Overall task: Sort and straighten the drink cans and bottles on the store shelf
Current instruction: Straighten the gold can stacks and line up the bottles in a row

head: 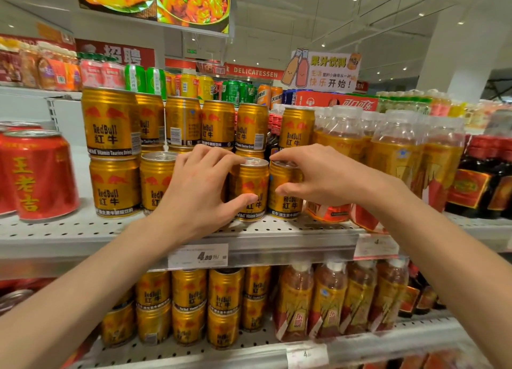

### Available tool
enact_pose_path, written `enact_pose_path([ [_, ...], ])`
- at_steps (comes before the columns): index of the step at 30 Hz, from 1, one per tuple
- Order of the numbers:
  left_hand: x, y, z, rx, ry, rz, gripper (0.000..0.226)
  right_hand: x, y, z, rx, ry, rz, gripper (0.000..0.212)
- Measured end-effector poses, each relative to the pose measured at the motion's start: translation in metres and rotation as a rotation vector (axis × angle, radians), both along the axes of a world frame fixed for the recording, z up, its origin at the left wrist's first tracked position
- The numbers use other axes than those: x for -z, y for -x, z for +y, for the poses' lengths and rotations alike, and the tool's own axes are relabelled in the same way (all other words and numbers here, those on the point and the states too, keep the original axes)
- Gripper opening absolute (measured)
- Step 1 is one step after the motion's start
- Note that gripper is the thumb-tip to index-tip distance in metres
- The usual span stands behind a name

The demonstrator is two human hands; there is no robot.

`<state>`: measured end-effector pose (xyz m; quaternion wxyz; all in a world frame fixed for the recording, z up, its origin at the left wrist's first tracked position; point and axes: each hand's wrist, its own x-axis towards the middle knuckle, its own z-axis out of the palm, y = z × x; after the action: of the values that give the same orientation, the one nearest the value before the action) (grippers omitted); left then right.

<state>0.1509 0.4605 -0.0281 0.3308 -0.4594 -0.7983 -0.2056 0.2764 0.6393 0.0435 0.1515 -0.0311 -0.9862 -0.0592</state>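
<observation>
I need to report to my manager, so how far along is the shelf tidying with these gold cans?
Looks done: the Red Bull stack at the far left stands two high, labels forward. In hand: the left hand grips one front-row can and the right hand grips its neighbour. Left: an upper can showing its barcode needs turning, and the tilted bottles on the lower shelf need straightening.

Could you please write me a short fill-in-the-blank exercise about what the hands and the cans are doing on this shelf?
1. The left hand grips a gold can whose main colour is ____.
2. The right hand holds the neighbouring gold can by its ____ end.
3. The big can at the far left is coloured ____.
4. The price tag hangs on the shelf edge ____ the hands.

Missing words: gold; top; red; below
</observation>
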Motion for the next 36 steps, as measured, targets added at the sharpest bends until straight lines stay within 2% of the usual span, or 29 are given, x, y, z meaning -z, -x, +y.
enact_pose_path([
  [5, 0.003, 0.000, 0.000, -0.010, -0.001, 0.010, 0.079, 0.017, -0.002, 0.003, 0.000, -0.003, 0.075, 0.066],
  [11, 0.006, 0.000, -0.002, 0.026, -0.015, 0.002, 0.079, 0.034, -0.002, 0.004, -0.046, 0.096, 0.184, 0.065],
  [15, 0.013, -0.004, -0.016, 0.161, -0.168, -0.062, 0.065, 0.048, -0.015, -0.004, -0.065, 0.242, 0.319, 0.065],
  [18, 0.025, -0.015, -0.032, 0.231, -0.279, -0.127, 0.060, 0.066, -0.035, -0.014, -0.051, 0.456, 0.441, 0.063],
  [22, 0.042, -0.038, -0.053, 0.329, -0.442, -0.262, 0.047, 0.097, -0.066, -0.027, -0.006, 0.812, 0.595, 0.049],
  [27, 0.072, -0.070, -0.067, 0.475, -0.529, -0.563, 0.034, 0.149, -0.098, -0.049, 0.091, 1.113, 0.648, 0.035],
  [32, 0.120, -0.091, -0.061, 0.465, -0.521, -0.868, 0.030, 0.194, -0.125, -0.049, 0.251, 1.237, 0.549, 0.021],
  [36, 0.146, -0.110, -0.044, 0.414, -0.509, -1.026, 0.025, 0.211, -0.142, -0.031, 0.308, 1.266, 0.540, 0.018],
])
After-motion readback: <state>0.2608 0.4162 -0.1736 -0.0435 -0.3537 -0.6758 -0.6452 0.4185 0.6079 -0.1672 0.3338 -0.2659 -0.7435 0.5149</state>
